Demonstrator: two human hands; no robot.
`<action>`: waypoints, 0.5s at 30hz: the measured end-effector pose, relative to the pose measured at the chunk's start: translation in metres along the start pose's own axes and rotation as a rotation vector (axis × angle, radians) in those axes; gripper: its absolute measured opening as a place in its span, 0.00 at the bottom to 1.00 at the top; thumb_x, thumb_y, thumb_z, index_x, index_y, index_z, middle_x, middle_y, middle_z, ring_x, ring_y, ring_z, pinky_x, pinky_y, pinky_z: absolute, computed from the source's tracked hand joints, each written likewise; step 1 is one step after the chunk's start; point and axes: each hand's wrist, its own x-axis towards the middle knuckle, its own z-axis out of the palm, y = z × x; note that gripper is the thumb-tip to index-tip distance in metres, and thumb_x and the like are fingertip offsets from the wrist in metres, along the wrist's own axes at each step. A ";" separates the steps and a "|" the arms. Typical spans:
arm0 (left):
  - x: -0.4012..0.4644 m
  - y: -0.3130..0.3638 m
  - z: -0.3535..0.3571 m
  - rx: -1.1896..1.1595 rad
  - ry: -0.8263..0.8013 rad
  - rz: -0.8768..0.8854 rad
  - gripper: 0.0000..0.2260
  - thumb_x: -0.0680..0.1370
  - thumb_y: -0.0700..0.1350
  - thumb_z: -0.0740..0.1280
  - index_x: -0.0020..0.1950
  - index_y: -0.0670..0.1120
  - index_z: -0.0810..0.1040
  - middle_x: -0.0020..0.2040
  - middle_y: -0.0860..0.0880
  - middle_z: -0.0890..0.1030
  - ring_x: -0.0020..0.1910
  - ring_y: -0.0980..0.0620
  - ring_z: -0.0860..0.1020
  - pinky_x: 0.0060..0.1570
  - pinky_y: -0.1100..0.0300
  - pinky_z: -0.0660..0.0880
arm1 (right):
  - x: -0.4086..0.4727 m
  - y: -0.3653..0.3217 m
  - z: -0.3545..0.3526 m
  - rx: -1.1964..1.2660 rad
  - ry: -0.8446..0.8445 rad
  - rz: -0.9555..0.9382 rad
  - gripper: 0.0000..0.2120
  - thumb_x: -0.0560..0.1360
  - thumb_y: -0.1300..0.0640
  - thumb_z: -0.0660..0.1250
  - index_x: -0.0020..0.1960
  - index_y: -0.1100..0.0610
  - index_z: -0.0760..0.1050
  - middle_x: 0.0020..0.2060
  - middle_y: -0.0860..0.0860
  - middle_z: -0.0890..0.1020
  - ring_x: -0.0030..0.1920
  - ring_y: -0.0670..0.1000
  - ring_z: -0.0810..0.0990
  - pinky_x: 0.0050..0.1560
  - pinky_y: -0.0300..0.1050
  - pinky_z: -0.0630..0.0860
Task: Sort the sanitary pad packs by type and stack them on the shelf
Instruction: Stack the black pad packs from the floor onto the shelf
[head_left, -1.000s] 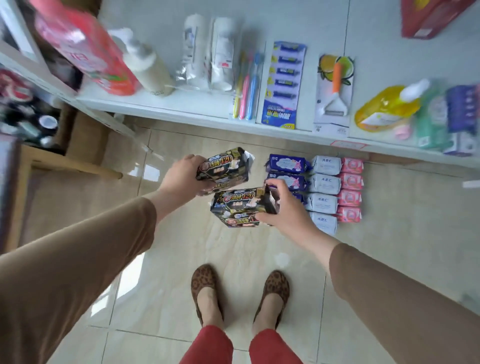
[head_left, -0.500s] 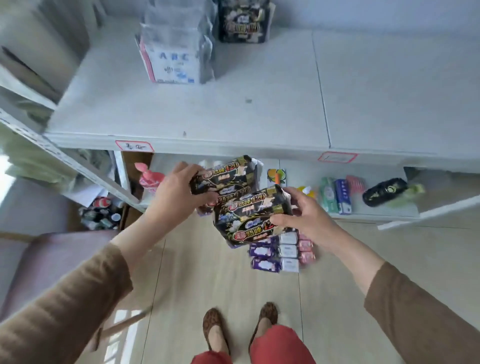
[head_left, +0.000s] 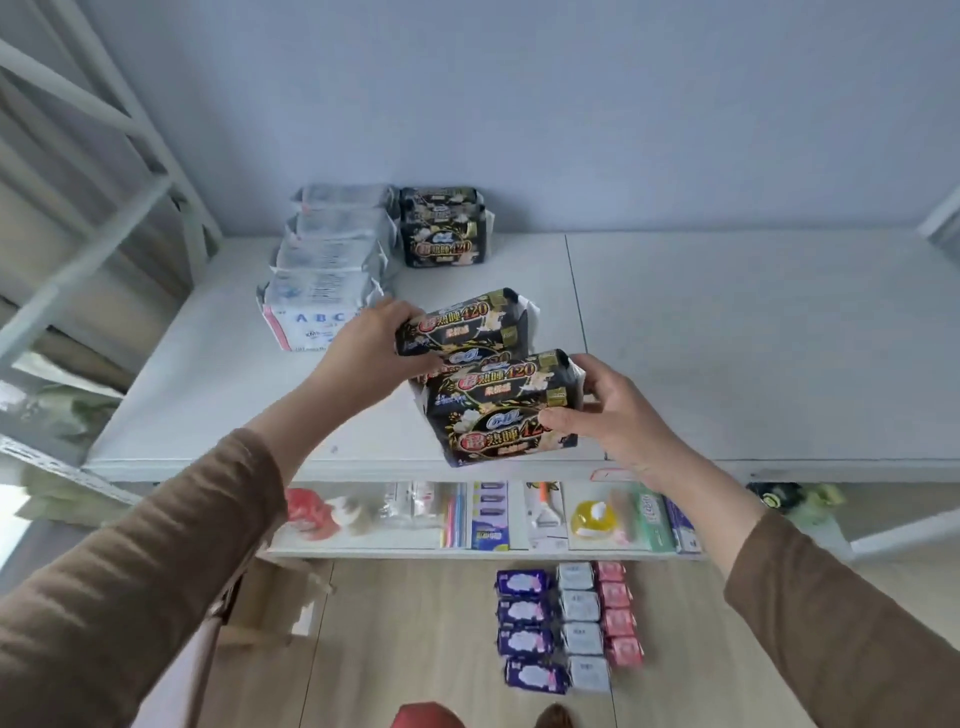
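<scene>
My left hand (head_left: 363, 348) grips black sanitary pad packs (head_left: 467, 327) with gold print, held above the white upper shelf (head_left: 727, 338). My right hand (head_left: 608, 415) grips more of the same black packs (head_left: 498, 410) just in front, over the shelf's front edge. At the back of the shelf stand a black pack stack (head_left: 445, 228) and, left of it, a row of white ABC packs (head_left: 322, 286). On the floor below lie purple packs (head_left: 522, 613), white packs (head_left: 582, 623) and pink packs (head_left: 615, 608) in columns.
A lower shelf (head_left: 363, 552) holds toothbrushes, a peeler card, a yellow bottle and other toiletries. A grey metal frame (head_left: 104, 171) rises at the left. A cardboard box (head_left: 270, 603) sits on the floor at the left. The wall closes the shelf's back.
The view swung up from the floor to the upper shelf. Both hands rose with their black packs from below the shelf edge to above the shelf surface.
</scene>
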 end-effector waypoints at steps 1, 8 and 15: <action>0.015 -0.001 0.000 0.022 0.008 0.001 0.18 0.70 0.55 0.76 0.55 0.51 0.77 0.49 0.53 0.76 0.45 0.52 0.76 0.39 0.61 0.68 | 0.011 -0.002 -0.002 -0.013 0.013 -0.006 0.25 0.69 0.56 0.79 0.63 0.50 0.75 0.55 0.50 0.85 0.54 0.51 0.85 0.57 0.53 0.81; 0.122 -0.032 -0.001 0.179 -0.018 0.035 0.20 0.69 0.55 0.76 0.57 0.48 0.77 0.52 0.50 0.78 0.48 0.49 0.77 0.41 0.57 0.71 | 0.080 -0.002 -0.002 -0.041 0.145 -0.006 0.25 0.69 0.53 0.79 0.63 0.49 0.74 0.57 0.48 0.83 0.59 0.53 0.81 0.62 0.55 0.78; 0.200 -0.074 0.003 0.338 0.017 0.060 0.26 0.68 0.57 0.77 0.64 0.53 0.78 0.54 0.46 0.80 0.55 0.44 0.75 0.53 0.50 0.76 | 0.130 0.002 0.021 0.028 0.238 0.054 0.23 0.71 0.57 0.78 0.62 0.50 0.74 0.58 0.50 0.82 0.60 0.53 0.80 0.49 0.42 0.81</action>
